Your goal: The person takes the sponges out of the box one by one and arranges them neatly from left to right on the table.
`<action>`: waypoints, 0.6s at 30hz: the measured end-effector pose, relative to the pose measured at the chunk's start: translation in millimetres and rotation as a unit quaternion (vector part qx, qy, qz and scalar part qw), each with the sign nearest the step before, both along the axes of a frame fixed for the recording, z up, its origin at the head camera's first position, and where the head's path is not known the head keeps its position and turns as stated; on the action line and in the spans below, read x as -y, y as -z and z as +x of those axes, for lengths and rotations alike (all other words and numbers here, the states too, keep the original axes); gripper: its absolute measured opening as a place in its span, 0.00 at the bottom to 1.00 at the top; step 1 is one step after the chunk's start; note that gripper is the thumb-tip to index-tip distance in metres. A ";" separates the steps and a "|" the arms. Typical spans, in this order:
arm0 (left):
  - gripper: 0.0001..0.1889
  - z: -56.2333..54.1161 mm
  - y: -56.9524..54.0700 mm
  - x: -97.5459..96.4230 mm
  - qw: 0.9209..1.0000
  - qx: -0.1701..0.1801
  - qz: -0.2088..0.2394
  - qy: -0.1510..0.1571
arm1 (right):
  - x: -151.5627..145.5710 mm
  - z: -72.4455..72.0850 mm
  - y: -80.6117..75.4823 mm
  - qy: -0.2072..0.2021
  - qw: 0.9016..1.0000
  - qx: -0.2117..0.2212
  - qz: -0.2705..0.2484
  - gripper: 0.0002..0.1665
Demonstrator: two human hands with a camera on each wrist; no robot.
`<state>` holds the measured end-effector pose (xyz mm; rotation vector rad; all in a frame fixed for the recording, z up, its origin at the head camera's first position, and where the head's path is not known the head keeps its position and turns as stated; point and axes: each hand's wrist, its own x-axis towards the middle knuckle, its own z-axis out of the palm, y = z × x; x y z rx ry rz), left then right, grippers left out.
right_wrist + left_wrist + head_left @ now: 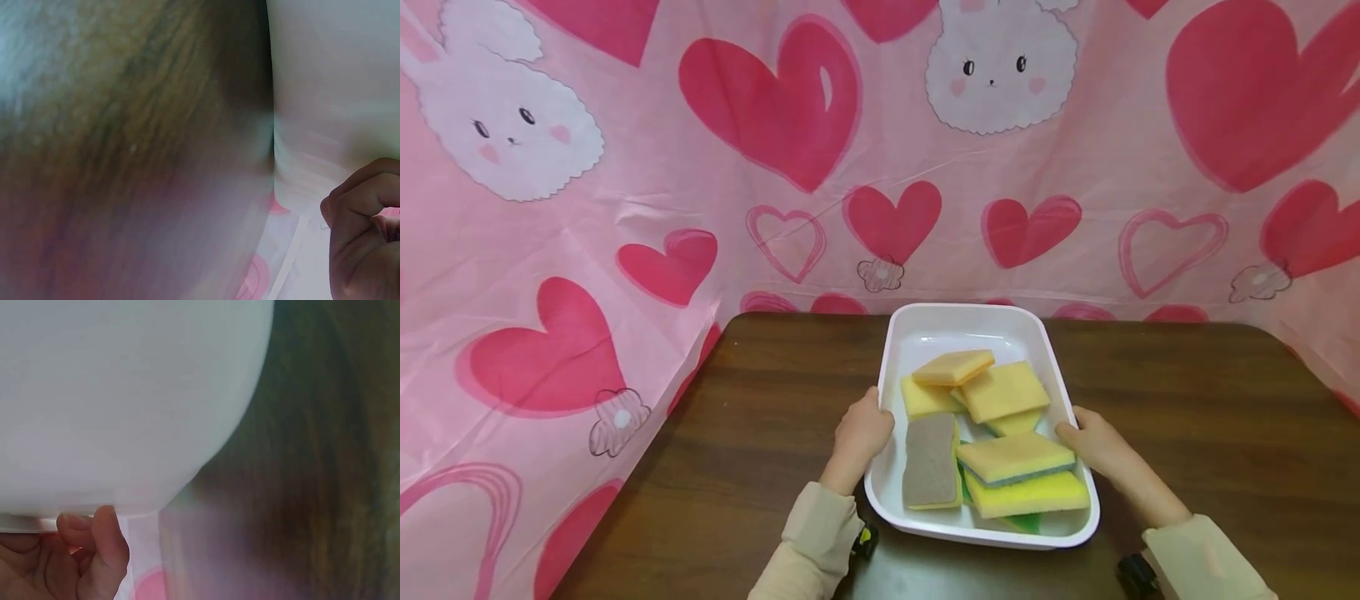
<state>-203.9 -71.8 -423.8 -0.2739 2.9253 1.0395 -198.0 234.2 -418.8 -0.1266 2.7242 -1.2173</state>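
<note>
A white plastic tray point(967, 310) with rounded corners is held at both long sides in the head view. My left hand point(863, 427) grips its left rim, and curled fingertips of that hand point(87, 553) show at the tray's edge in the left wrist view. On the opposite rim, my right hand point(1097, 442) holds with the thumb over the edge. Several sponges lie loosely piled inside: a grey-topped sponge point(929, 462), an orange-yellow sponge point(953, 367), a pale yellow sponge point(1004, 392) and a bright yellow sponge point(1028, 495) among them. Some sponges are partly hidden under others.
Below the tray is a dark brown wooden table point(760, 392) with rounded far corners. A pink curtain point(925, 158) printed with hearts and rabbits hangs behind it and along the left side. Black wrist devices point(1138, 575) sit near the sleeves.
</note>
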 end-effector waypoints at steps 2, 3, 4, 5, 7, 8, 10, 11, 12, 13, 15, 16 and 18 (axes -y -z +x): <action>0.28 0.1 -0.6 0.1 1.000 0.000 0.001 0.001 | 0.0 -0.3 -0.6 0.001 1.000 0.002 -0.001 0.22; 0.27 0.0 -0.8 0.2 1.000 0.000 0.000 0.002 | 0.1 -0.4 -0.8 0.001 1.000 0.003 -0.003 0.22; 0.27 0.0 -1.1 0.5 1.000 -0.001 0.000 0.002 | 0.3 -0.5 -1.2 0.001 1.000 0.004 -0.004 0.22; 0.26 0.0 -1.3 0.9 1.000 -0.002 -0.001 0.002 | 0.5 -0.7 -1.3 -0.001 1.000 0.004 -0.004 0.22; 0.24 0.1 -1.6 1.6 1.000 -0.003 0.000 0.002 | 1.0 -0.9 -1.6 -0.003 1.000 0.003 -0.006 0.22; 0.24 0.0 -1.5 1.7 1.000 -0.004 -0.001 0.002 | 1.1 -1.0 -1.7 -0.004 1.000 0.003 -0.008 0.22; 0.24 -0.1 -1.1 1.8 1.000 -0.004 -0.002 0.000 | 1.1 -1.1 -1.5 -0.006 1.000 0.003 -0.009 0.22; 0.24 -0.1 -0.7 1.7 1.000 -0.004 -0.002 0.000 | 0.8 -1.0 -1.4 -0.006 1.000 0.003 -0.009 0.22; 0.24 -0.2 -0.4 1.4 1.000 -0.004 -0.002 0.000 | 0.4 -0.9 -1.3 -0.004 1.000 0.004 -0.010 0.23; 0.24 -0.4 -0.3 0.9 1.000 -0.003 -0.002 0.000 | -0.3 -0.7 -1.2 -0.004 1.000 0.003 -0.009 0.23; 0.24 -0.7 -0.2 -0.1 1.000 -0.002 -0.002 0.000 | -2.1 -0.1 -0.7 -0.003 1.000 -0.002 -0.004 0.22; 0.24 -0.7 -0.7 -0.2 1.000 -0.002 -0.003 -0.001 | -2.8 0.0 -0.8 -0.002 1.000 -0.004 0.000 0.22; 0.25 -0.6 -1.8 -0.6 1.000 -0.001 -0.002 -0.002 | -4.3 0.7 -1.2 0.002 1.000 -0.008 0.014 0.21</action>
